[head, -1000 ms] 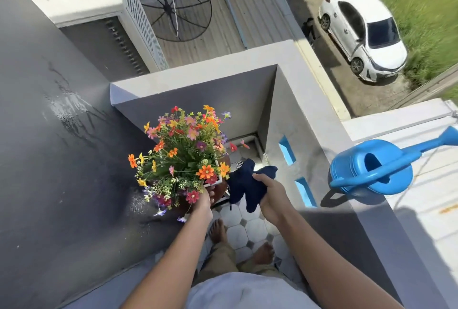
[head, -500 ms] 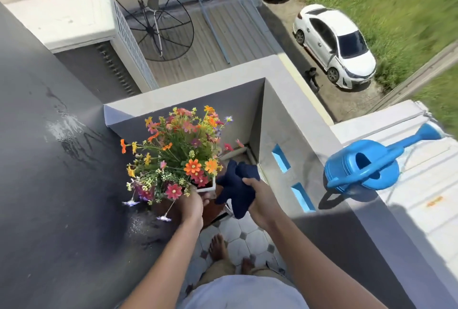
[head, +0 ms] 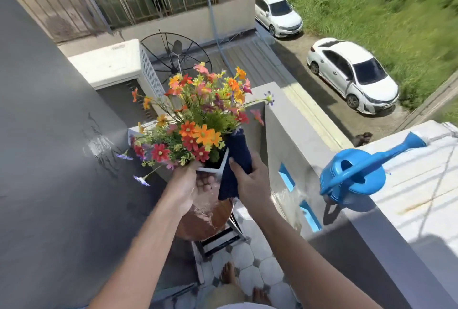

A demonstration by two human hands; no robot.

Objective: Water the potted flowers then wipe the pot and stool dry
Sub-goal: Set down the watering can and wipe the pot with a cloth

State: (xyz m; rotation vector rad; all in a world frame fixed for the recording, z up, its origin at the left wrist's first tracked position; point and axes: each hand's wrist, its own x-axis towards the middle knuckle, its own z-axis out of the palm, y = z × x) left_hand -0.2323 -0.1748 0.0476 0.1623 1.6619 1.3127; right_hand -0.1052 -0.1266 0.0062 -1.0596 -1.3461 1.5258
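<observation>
Bare feet (head: 229,275) down on the pale hexagon floor tiles (head: 250,276), and both forearms reach out from the bottom of the view. The left hand (head: 190,187) is cupped under the white square plastic pot (head: 215,170), fingers curled beneath its base, bearing it clear above the stool. The right hand (head: 251,179) is closed on a dark navy cloth (head: 235,160), thumb across the front of it, pressing the cloth flat against the pot's right wall; the cloth's lower end hangs loose below the palm. Out of the pot rises a thick bunch of orange, red, pink and yellow flowers (head: 198,120) with green leaves, stems spreading left and up. Directly below the pot sits the round brown wooden stool (head: 205,219) on its white metal frame, the seat wet and glistening. To the right, the grey concrete balcony wall (head: 292,140) carries a bright blue plastic watering can (head: 354,174) on its top ledge, spout pointing right, well apart from both hands. On the left, the dark grey wall (head: 49,160) shows a wet streak. Farther out, a black mesh satellite dish (head: 176,57) on the lower roof, then two white cars (head: 352,73) parked beside green grass
</observation>
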